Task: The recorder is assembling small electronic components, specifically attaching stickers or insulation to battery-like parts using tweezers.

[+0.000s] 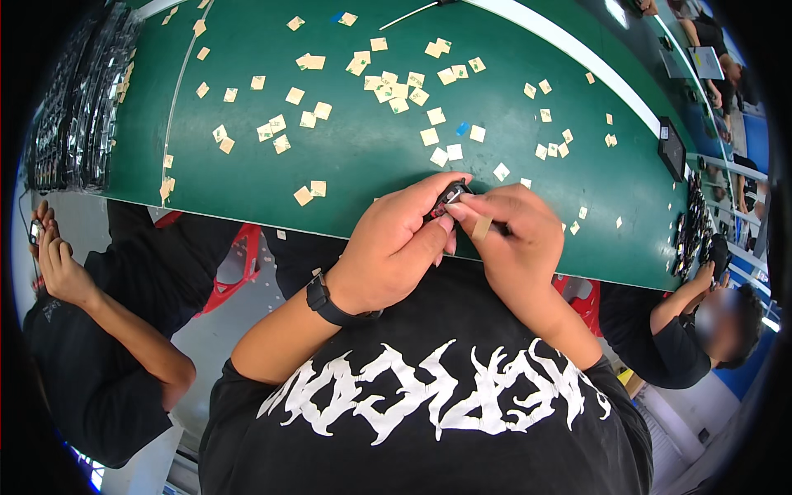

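From my remote seat: both hands were up at the near edge of the green table mat (pixel 346 157), working one piece between them. The left hand (pixel 394 241), black watch (pixel 323 301) on the wrist, was curled around a small black part with a red detail (pixel 448 196), thumb and fingers pinching it from the side. The right hand (pixel 513 231) was closed in against it, fingertips pressed to the part, and a thin tan strip (pixel 482 228) lay across its fingers. I couldn't tell whether that strip was stuck to the part or only to the finger. So the part sat off the mat, held between the two hands, just above the table edge.

Progress, as a judgement only: a lot of small tan square paper backings (pixel 394 89) lay scattered over the mat, a few blue bits among them, which read to me as peeled liners from many pieces already done. The current piece looked mid-step, liner or sticker not clearly seated. Rows of dark parts (pixel 82 91) were stacked at the far left edge of the mat; finished or waiting, I couldn't say.

Co-workers sat either side: a person in a black sleeve (pixel 107 363) on the left holding something small, another (pixel 685 330) at right by more dark parts.
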A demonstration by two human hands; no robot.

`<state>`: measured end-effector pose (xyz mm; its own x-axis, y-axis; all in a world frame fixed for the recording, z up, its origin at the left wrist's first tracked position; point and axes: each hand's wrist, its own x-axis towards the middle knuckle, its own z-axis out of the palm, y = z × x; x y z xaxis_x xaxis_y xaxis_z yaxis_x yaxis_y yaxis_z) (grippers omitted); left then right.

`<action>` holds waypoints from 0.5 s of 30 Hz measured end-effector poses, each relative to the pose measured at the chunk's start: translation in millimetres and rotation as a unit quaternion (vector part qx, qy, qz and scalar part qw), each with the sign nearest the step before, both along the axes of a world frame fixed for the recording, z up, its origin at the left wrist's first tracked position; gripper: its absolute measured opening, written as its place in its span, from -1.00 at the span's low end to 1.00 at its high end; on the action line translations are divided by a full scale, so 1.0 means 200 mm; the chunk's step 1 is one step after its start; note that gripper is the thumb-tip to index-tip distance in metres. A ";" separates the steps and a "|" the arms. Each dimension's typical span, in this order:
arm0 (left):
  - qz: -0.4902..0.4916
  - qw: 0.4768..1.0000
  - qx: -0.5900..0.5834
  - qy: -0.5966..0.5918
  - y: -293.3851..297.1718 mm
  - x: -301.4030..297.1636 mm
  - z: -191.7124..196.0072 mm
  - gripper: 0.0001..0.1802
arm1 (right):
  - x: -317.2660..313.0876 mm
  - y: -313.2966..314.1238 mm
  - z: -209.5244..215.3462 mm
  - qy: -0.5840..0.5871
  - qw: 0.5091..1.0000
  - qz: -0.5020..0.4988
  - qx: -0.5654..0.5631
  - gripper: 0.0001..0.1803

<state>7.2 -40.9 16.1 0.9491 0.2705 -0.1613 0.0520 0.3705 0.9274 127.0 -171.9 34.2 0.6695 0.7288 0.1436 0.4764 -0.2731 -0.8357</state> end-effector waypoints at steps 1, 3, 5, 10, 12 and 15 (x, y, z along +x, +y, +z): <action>0.001 1.000 0.000 -0.001 0.00 0.00 0.00 -0.53 | -0.01 0.00 -0.01 -0.077 0.996 0.022 0.039 -0.83; -0.014 1.000 -0.015 -0.003 0.02 0.00 0.01 -0.54 | 0.00 0.00 -0.01 -0.124 0.990 0.051 0.053 -0.77; -0.008 0.999 -0.049 0.007 0.04 -0.01 0.00 -0.53 | -0.02 0.00 0.03 -0.160 0.984 0.081 0.004 -0.73; 0.033 0.982 -0.183 0.030 0.05 -0.01 -0.01 -0.50 | 0.03 0.00 0.14 -0.097 0.978 0.142 -0.121 -0.70; 0.037 0.981 -0.192 0.022 0.05 0.00 -0.01 -0.49 | 0.04 -0.02 0.14 0.035 0.989 0.120 -0.080 -0.69; 0.043 0.983 -0.180 0.005 0.05 0.00 0.01 -0.48 | 0.12 -0.13 0.15 0.047 0.997 0.020 -0.050 -0.71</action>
